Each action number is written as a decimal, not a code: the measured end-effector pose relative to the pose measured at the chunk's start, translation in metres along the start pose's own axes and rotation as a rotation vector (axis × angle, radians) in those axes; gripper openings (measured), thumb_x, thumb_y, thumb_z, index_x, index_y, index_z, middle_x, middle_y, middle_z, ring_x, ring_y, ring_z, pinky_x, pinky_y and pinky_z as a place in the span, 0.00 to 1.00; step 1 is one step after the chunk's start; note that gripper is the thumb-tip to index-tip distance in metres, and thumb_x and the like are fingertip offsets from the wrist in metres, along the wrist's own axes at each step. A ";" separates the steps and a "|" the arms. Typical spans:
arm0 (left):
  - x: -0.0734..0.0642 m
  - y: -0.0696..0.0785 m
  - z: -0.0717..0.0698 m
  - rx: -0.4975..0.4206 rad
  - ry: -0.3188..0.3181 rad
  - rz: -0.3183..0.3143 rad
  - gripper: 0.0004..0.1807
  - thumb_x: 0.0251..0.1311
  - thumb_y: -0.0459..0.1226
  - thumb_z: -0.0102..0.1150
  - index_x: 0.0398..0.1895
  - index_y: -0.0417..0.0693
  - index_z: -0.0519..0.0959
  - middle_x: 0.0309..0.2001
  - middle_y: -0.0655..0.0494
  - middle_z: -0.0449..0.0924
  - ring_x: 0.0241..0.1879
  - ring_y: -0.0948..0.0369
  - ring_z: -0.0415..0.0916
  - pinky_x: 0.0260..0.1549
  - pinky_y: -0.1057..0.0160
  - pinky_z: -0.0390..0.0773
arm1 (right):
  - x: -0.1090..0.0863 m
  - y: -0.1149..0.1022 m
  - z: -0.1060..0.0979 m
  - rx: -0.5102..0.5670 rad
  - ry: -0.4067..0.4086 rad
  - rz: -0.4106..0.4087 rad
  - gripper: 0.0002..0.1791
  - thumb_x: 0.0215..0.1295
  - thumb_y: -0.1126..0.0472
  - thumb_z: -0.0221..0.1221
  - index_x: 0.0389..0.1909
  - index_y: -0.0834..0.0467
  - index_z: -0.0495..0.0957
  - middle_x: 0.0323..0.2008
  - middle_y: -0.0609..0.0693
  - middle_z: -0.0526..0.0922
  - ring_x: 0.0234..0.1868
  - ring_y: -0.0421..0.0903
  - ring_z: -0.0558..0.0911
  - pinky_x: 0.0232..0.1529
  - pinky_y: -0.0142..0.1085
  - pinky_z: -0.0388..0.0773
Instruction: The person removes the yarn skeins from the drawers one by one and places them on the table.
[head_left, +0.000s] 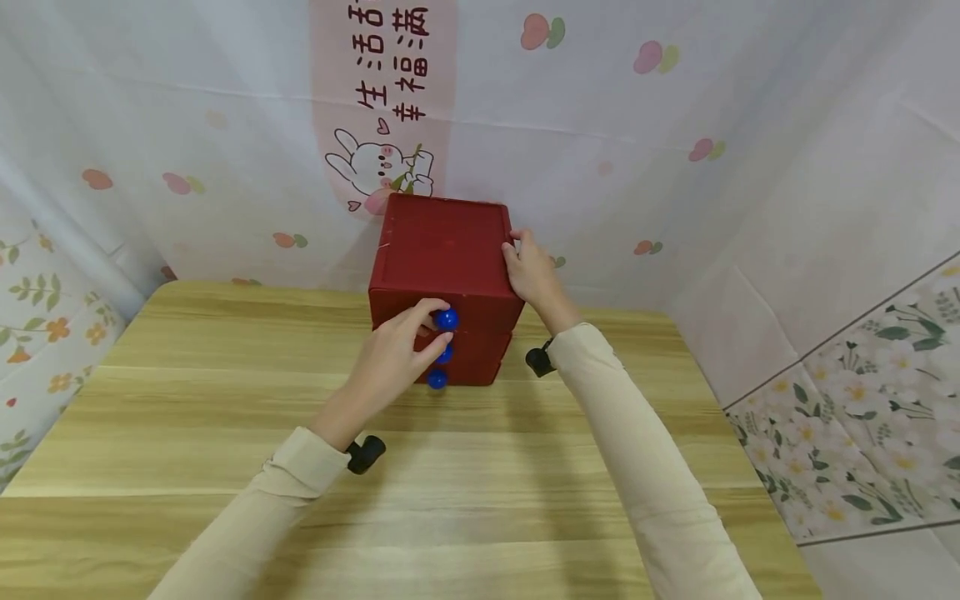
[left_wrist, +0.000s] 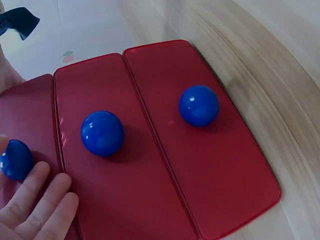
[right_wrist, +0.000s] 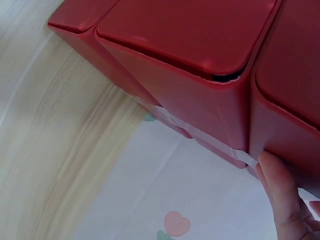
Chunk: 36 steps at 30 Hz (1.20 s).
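Note:
A small red drawer cabinet (head_left: 447,246) stands on the table with several drawers stacked one above another. Each drawer front carries a round blue knob. My left hand (head_left: 386,350) has its thumb and index finger about the top knob (head_left: 447,320); its other fingers (left_wrist: 50,205) rest by the red front. Below that hand are the middle knob (left_wrist: 102,133) and the bottom knob (left_wrist: 199,105). My right hand (head_left: 531,271) holds the cabinet's upper right side near the back, and one finger (right_wrist: 277,180) touches the side wall. Its remaining fingers are partly hidden.
The wooden table (head_left: 225,367) reaches out on both sides of the cabinet. Behind hangs a white curtain (head_left: 585,108) with printed hearts and a rabbit. A black wrist camera (head_left: 366,454) is worn at the left cuff, another camera (head_left: 539,360) at the right.

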<state>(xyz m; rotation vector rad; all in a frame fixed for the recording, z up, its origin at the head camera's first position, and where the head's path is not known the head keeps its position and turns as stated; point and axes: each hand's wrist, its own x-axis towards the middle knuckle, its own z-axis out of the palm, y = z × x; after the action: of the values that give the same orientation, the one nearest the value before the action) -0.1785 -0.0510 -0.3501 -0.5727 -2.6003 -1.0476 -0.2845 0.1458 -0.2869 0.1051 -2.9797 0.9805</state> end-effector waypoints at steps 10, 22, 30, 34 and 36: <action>0.001 0.000 0.014 -0.113 0.103 -0.033 0.18 0.59 0.43 0.60 0.52 0.54 0.70 0.34 0.55 0.81 0.31 0.61 0.80 0.32 0.60 0.81 | 0.002 0.001 0.001 0.019 0.003 0.005 0.26 0.74 0.51 0.37 0.68 0.57 0.53 0.59 0.61 0.72 0.57 0.53 0.73 0.56 0.46 0.70; -0.010 0.007 0.030 -0.211 0.185 -0.082 0.18 0.61 0.43 0.58 0.52 0.53 0.69 0.35 0.52 0.80 0.30 0.60 0.80 0.31 0.61 0.81 | 0.001 0.003 0.000 0.028 0.004 -0.002 0.26 0.74 0.50 0.37 0.68 0.57 0.54 0.54 0.60 0.76 0.51 0.52 0.77 0.52 0.45 0.73; -0.022 0.012 0.037 -0.292 0.257 -0.070 0.15 0.60 0.40 0.59 0.49 0.50 0.71 0.36 0.51 0.81 0.31 0.61 0.79 0.30 0.65 0.81 | 0.001 0.003 0.002 0.065 0.008 0.006 0.26 0.74 0.50 0.38 0.69 0.56 0.53 0.54 0.60 0.75 0.48 0.52 0.79 0.47 0.43 0.77; -0.029 0.013 0.040 -0.311 0.283 -0.069 0.15 0.59 0.40 0.60 0.49 0.51 0.72 0.36 0.51 0.82 0.32 0.62 0.80 0.29 0.65 0.81 | 0.000 0.002 0.002 0.066 0.005 0.008 0.26 0.74 0.50 0.38 0.69 0.56 0.53 0.53 0.60 0.75 0.48 0.52 0.79 0.47 0.43 0.77; -0.033 0.014 0.040 -0.321 0.297 -0.069 0.15 0.58 0.39 0.61 0.48 0.50 0.72 0.36 0.51 0.81 0.32 0.62 0.80 0.29 0.64 0.81 | 0.000 0.001 0.002 0.061 0.003 0.012 0.26 0.74 0.50 0.38 0.69 0.56 0.53 0.54 0.60 0.75 0.48 0.52 0.79 0.48 0.44 0.77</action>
<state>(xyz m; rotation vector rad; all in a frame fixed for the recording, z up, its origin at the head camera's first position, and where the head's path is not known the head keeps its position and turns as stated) -0.1476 -0.0214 -0.3828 -0.3623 -2.2246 -1.4653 -0.2848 0.1457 -0.2893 0.0854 -2.9520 1.0727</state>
